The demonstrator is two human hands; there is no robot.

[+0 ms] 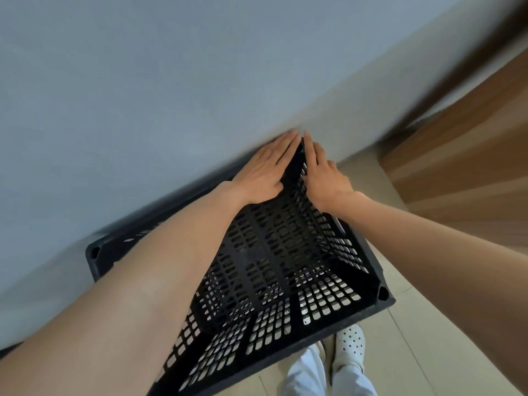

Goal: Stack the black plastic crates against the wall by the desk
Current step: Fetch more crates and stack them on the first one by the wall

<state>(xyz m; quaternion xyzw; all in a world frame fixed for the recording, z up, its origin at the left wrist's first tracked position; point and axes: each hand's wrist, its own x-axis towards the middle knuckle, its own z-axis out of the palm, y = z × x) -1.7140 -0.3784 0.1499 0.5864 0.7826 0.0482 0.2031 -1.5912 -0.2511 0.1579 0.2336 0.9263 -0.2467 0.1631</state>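
Note:
A black plastic crate [274, 252] with perforated walls and floor fills the middle of the head view, seen from above, its far rim close to the grey wall [143, 95]. My left hand [263, 170] lies flat with straight fingers on the crate's far corner by the wall. My right hand [323, 175] rests beside it, fingers straight along the right-hand rim of the same corner. Both forearms reach over the crate's opening. Through the holes I cannot tell whether another crate sits beneath.
A brown wooden desk panel [457, 155] stands to the right, close to the crate's right side. Pale floor tiles [400, 324] show below, with my white perforated shoe [350, 345] and light trousers near the crate's front edge.

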